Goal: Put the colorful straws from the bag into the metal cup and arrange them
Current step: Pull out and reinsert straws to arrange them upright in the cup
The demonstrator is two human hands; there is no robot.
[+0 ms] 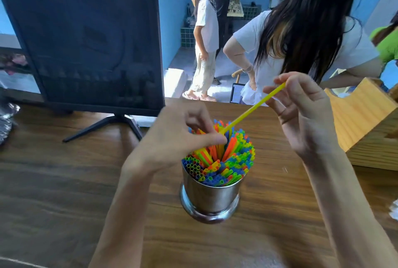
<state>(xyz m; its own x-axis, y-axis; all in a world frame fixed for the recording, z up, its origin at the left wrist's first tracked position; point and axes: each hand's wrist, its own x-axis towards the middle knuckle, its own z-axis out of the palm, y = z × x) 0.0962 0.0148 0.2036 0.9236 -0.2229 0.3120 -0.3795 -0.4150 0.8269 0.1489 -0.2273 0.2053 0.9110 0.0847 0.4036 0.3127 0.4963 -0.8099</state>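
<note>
Left hand [183, 136] curls its fingers into the packed straws [219, 160] in the metal cup [210, 196], parting a gap just beside its thumb; best hold that gap wide. Right hand [301, 112], raised and tilted, pinches one yellow straw [254, 107], its low end reaching that gap

- The left hand [183, 136] covers the far left part of the straws [219, 160], and its fingers [212, 138] are blurred.
- The yellow straw [254, 107] has its lower end lost among the others.
- The wooden box [364, 125] is cut off by the right edge.
- A crinkled dark thing [6, 121] at the left edge is too cropped to identify.
- The metal cup [210, 199] hides the straws' lower lengths.
</note>
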